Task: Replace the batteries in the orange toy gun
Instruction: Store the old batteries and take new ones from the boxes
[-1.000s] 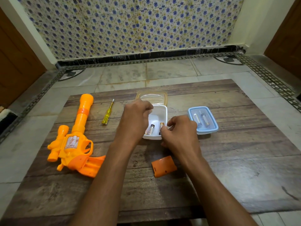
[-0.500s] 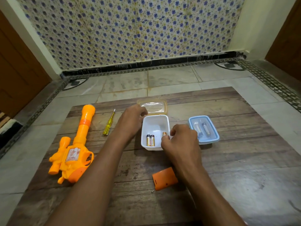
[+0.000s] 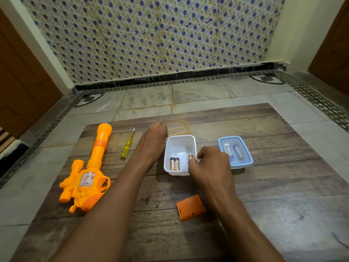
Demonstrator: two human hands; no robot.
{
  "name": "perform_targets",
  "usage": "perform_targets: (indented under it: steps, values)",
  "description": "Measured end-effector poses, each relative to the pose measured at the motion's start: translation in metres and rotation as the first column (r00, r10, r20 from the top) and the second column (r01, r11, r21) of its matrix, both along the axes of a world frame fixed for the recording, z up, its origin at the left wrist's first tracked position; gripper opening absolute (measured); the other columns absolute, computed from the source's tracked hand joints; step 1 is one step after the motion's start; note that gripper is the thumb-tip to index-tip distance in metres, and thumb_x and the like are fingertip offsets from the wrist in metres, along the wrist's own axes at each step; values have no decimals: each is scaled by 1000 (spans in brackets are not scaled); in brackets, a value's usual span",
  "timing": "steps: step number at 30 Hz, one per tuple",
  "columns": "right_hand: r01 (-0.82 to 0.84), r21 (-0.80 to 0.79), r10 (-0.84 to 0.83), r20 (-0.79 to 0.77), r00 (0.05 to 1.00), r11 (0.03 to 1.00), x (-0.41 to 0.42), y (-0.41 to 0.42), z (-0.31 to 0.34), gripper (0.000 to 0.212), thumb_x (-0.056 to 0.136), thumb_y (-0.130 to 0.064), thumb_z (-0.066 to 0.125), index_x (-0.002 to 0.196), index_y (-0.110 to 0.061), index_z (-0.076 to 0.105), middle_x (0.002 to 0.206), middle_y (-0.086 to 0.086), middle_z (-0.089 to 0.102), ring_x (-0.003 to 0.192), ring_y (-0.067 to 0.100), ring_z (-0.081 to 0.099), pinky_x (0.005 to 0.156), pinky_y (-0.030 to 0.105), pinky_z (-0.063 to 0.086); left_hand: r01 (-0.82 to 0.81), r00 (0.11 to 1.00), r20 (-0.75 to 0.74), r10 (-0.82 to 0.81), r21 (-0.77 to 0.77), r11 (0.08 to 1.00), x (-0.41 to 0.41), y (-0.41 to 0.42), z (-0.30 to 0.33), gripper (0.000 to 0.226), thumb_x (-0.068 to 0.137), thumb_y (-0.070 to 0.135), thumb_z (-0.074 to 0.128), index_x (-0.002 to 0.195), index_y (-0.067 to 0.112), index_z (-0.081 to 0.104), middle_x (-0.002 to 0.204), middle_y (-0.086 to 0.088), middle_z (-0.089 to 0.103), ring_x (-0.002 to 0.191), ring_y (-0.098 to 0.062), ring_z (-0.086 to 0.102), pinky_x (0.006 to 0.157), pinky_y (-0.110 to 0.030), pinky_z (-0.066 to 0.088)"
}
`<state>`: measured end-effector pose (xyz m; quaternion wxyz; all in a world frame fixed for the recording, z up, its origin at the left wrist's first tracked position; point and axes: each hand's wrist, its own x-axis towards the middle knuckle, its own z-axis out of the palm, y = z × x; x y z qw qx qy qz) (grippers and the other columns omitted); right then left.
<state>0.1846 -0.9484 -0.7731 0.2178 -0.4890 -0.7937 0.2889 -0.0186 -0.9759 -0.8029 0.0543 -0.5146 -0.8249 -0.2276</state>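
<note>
Looking through the head view, I see my right hand pinching a battery at the white tub's right wall; two more batteries lie inside. My left hand rests curled beside the tub, whether it holds anything I cannot tell. Toy gun lies far left on the counter, its orange cover near me.

Wooden table bearing orange toy gun, yellow screwdriver, white tub, clear lid, blue-lidded box, orange cover, small screw
</note>
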Motion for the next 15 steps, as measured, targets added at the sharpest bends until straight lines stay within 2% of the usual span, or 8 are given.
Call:
perform_targets:
  steps: [2,4,7,9,10,12,15]
  values:
    - [-7,0,7,2,1000,1000,1,0,1,29,92,-33,64,108,-10,71,99,9,72,80,18,56,63,28,43,-25,1000,1,25,26,999,-1,-4,-1,31,79,-9,67,76,18,51,87,-3,56,78,-21,55,61,-32,44]
    - [-7,3,7,5,1000,1000,1,0,0,29,92,-35,63,106,-11,71,98,9,72,89,24,63,67,31,49,-77,995,73,71,92,993,1,-10,5,34,82,-12,63,78,19,52,87,-2,57,76,-14,55,63,-26,43]
    - [25,74,-22,-40,999,997,2,-1,-1,32,92,-39,61,102,-11,70,92,6,71,89,25,66,70,38,56,-192,955,268,123,247,950,13,-23,27,19,89,-6,66,82,11,61,89,-3,62,79,-14,57,63,-14,39]
    - [38,142,-21,-115,993,989,1,-1,-2,33,94,-39,62,110,-11,70,97,6,69,90,22,65,71,35,53,-269,894,433,116,311,911,28,-37,41,9,92,1,67,86,8,66,90,-3,68,79,-13,60,65,-17,44]
    - [34,158,-7,-167,986,987,0,0,-1,33,96,-38,63,116,-13,69,103,6,67,94,21,63,72,31,49,-294,838,540,79,325,899,37,-45,47,9,94,3,67,87,9,67,91,-5,71,74,-11,59,65,-21,45]
    - [8,171,45,-300,953,985,-3,2,1,34,99,-34,63,127,-16,66,113,5,64,101,21,63,78,29,46,-317,656,753,-53,339,886,54,-62,56,10,97,2,62,88,7,65,95,-11,77,62,-10,51,59,-23,43]
    - [-43,179,118,-434,893,983,-3,1,5,36,103,-31,58,136,-18,61,122,4,66,108,18,64,87,35,54,-363,246,930,-275,351,863,80,-82,65,4,100,-2,54,100,-6,57,103,-19,77,61,-11,56,53,-21,38]
